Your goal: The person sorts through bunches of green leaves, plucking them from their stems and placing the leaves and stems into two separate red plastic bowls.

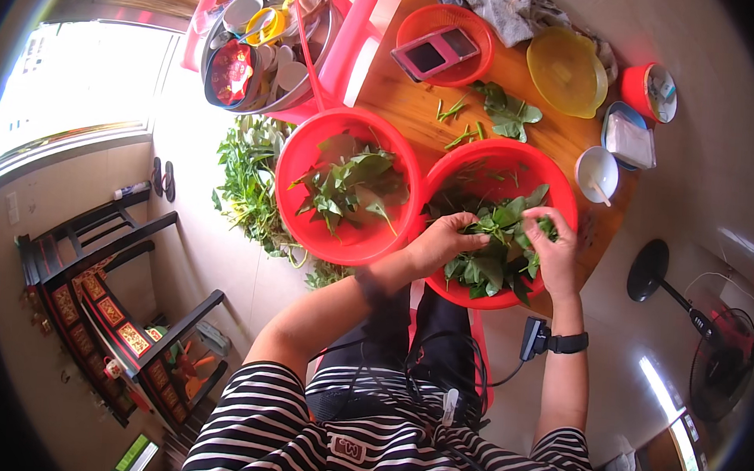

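Both hands are over the right red plastic basin, which holds many leafy greens. My left hand pinches a green sprig between thumb and fingers. My right hand, with a black strap on its wrist, has its fingers curled at the leaves beside it; whether it grips a piece is unclear. A second red basin stands close on the left, with picked leaves in it. A large heap of leafy stems lies on the floor beyond that basin.
On the wooden table are cut stems, a red basket with a pink-cased phone, a yellow basin and a white bowl. A pink chair bears a metal basin of dishes. A cable hangs by my right wrist.
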### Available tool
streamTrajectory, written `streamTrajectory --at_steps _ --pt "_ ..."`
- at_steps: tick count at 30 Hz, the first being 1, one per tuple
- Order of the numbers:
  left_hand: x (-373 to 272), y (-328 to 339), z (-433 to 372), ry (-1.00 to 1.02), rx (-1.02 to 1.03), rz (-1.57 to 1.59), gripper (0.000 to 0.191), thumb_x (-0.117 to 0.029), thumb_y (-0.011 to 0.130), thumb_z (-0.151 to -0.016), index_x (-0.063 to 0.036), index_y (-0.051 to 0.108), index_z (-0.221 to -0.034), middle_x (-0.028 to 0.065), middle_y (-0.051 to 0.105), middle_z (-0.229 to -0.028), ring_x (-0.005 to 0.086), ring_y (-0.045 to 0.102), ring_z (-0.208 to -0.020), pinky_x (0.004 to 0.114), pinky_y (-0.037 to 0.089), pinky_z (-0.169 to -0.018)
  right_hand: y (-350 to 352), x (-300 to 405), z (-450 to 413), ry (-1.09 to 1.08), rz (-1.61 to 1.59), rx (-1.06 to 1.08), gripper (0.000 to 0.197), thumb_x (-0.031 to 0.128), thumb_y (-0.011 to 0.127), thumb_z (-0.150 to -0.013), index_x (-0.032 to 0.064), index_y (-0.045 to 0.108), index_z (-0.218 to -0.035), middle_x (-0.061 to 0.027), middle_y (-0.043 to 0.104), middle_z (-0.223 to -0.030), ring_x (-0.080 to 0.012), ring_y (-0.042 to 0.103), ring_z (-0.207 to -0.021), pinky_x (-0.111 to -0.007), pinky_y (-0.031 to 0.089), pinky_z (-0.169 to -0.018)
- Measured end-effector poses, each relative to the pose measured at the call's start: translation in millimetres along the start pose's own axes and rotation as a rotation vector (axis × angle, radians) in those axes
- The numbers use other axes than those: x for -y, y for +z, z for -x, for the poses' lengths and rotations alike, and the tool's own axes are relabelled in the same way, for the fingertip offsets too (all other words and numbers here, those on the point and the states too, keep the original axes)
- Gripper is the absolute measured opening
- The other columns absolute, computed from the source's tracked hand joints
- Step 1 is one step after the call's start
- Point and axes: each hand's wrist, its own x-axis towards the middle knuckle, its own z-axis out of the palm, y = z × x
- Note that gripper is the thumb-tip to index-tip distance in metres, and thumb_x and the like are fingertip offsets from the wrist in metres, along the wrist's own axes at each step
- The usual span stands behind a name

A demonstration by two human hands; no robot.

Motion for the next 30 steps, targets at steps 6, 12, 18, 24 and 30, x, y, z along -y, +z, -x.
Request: streamTrajectory --at_steps 6,12,18,24,30 --pt "8 6 5 0.299 -0.279 -0.721 0.027 -0.021 0.074 -0.082 -0.0094 0.065 -0.105 0.0060 0.064 -0.097 0.0212 0.062 -0.092 0.035 0.046 -0.085 6 -8 -4 0.285 -0.145 -0.246 0.036 0.041 0.072 -0.088 0.0079 0.063 -0.099 0.0036 0.056 -0.082 -0.0026 0.048 -0.065 -0.021 0.037 -0.047" --pt "2 13 16 0.655 -0.389 -1.429 0.023 -0.015 0.067 -0.076 -0.0137 0.063 -0.099 0.0062 0.057 -0.088 0.0258 0.058 -0.088 0.040 0.042 -0.079 19 -21 -8 0.350 0.258 0.013 0.061 0.061 0.065 -0.085 0.0001 0.063 -0.088 -0.0019 0.054 -0.067 -0.0076 0.049 -0.055 -0.027 0.034 -0.045" --pt "0 13 25 0.760 -0.317 -1.586 0.028 -0.013 0.058 -0.080 -0.0143 0.062 -0.107 0.0056 0.056 -0.090 0.0238 0.057 -0.085 0.038 0.043 -0.077 24 -24 -2 0.552 -0.144 0.135 0.011 0.020 0.069 -0.089 0.0096 0.065 -0.086 0.0077 0.060 -0.073 -0.0006 0.050 -0.056 -0.020 0.036 -0.044" --pt "2 12 31 0.825 -0.313 -1.553 0.035 -0.013 0.061 -0.079 -0.0112 0.063 -0.113 0.0060 0.055 -0.089 0.0243 0.056 -0.082 0.038 0.044 -0.075 23 -26 8 0.290 -0.235 -0.074 0.004 0.009 0.068 -0.089 0.0091 0.066 -0.093 0.0079 0.058 -0.076 -0.0001 0.051 -0.066 -0.018 0.040 -0.053" --pt "4 14 29 0.817 -0.276 -1.258 0.029 -0.008 0.064 -0.078 -0.0056 0.063 -0.107 0.0121 0.058 -0.096 0.0327 0.058 -0.089 0.041 0.048 -0.079 20 -21 20 0.094 -0.275 -0.140 0.006 0.003 0.067 -0.090 0.0060 0.065 -0.094 0.0064 0.056 -0.080 -0.0004 0.049 -0.070 -0.018 0.041 -0.058"
